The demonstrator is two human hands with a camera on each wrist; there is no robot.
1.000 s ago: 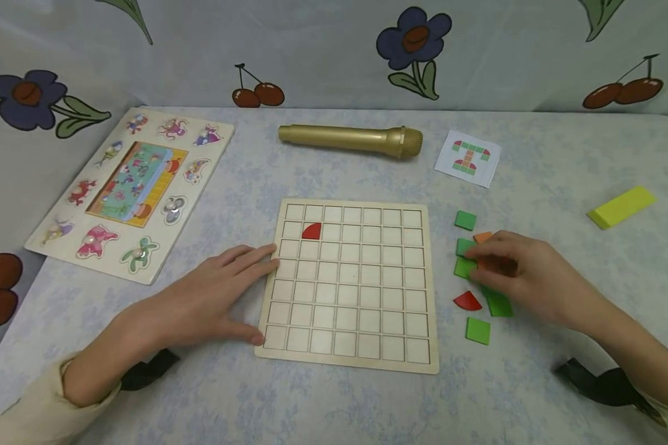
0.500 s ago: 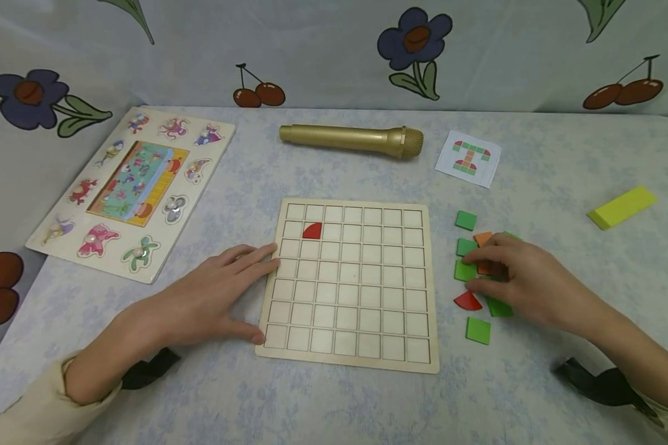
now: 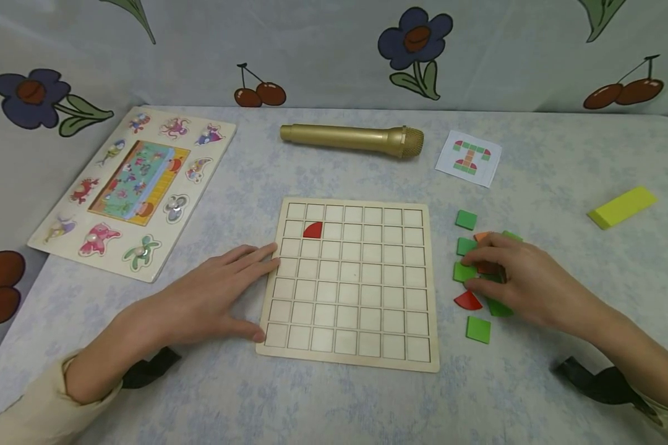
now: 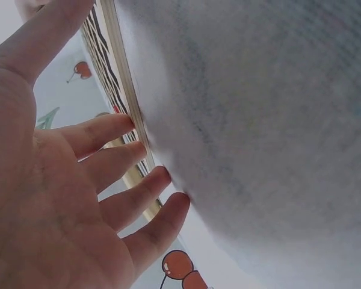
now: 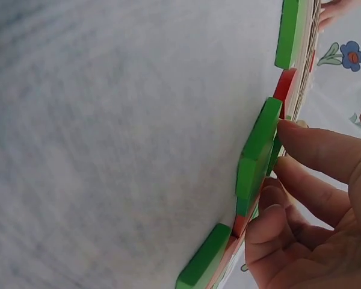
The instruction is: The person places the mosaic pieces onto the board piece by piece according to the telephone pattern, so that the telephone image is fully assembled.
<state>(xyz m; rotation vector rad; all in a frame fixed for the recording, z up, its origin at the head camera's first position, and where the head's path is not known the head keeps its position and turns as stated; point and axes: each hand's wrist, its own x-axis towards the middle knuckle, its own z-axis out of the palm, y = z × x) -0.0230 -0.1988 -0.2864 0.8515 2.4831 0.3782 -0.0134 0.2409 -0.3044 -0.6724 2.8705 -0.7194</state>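
My left hand (image 3: 200, 303) lies with fingers spread, its fingertips and thumb touching the left edge of a wooden grid board (image 3: 430, 296). A red quarter-circle tile (image 3: 313, 230) sits in a cell of the board's second row. Right of the board, my right hand (image 3: 526, 284) pinches a green square tile (image 3: 463, 272) between thumb and forefinger, low at the table. Around it lie another red quarter-circle tile (image 3: 468, 301), several green square tiles (image 3: 479, 330) and orange tiles (image 3: 481, 236), some partly hidden under the hand. In the right wrist view, a nearer green tile (image 5: 259, 144) partly covers the pinched one.
A pattern card (image 3: 469, 158) lies behind the tiles. A gold microphone (image 3: 339, 137) lies behind the board. At the left is a picture puzzle board (image 3: 106, 241) with sea animals; at the right, a yellow block (image 3: 622, 207). A patterned cloth wall (image 3: 323, 49) rises behind.
My right thumb and forefinger have moved slightly nearer to me and closed on the green tile, which has shifted a little with them. My left hand has stayed still.
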